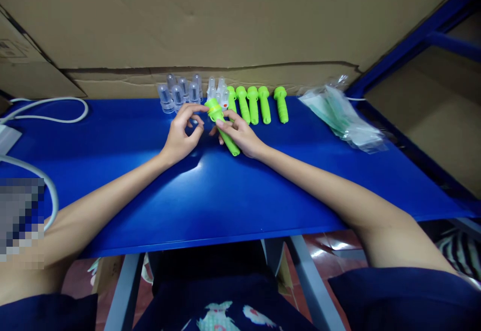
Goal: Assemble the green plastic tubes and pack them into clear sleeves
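My right hand [237, 133] grips a lime-green plastic handle piece [225, 131], holding it tilted above the blue table [210, 195]. My left hand [184, 130] pinches the wide top end of that same green piece with its thumb and fingertips. Right behind my hands, a row of several more green pieces [259, 104] lies flat. A cluster of several clear plastic caps [180, 93] stands to the left of them, and small white clear parts [217, 89] sit between the two groups.
A pile of clear plastic bags [343, 115] lies at the table's right rear. White cables [48, 115] curl at the left edge. Cardboard sheets [225, 20] wall off the back. A blue metal frame [413, 35] rises on the right.
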`<state>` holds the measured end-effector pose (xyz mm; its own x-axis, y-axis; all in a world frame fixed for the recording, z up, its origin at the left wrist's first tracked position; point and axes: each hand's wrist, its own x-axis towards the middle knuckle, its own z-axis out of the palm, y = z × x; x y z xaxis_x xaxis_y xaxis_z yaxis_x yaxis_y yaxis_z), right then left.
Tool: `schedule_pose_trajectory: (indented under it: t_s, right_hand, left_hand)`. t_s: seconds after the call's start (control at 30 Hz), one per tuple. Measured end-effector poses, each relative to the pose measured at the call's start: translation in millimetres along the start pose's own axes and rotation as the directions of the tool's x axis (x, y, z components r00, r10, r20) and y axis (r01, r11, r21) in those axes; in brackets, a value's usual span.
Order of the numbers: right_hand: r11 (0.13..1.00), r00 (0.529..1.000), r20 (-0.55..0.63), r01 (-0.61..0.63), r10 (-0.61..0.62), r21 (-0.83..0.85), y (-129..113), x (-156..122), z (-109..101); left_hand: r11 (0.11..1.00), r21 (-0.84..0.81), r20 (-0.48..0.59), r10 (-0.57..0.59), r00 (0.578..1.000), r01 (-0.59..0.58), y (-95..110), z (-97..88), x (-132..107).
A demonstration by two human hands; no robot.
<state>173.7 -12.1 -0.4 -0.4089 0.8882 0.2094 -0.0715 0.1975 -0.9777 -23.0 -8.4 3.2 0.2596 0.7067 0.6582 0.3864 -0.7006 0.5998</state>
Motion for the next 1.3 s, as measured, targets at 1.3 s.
schedule_pose_trajectory:
  t_s: [1.3]
  right_hand:
    - [0.997,0.998,-0.058,-0.025,0.030,0.076,3.3,2.2,-1.6]
  left_hand:
    - [0.998,-0.025,0.137,0.066,0.988,-0.063,-3.8,5.1,-4.8]
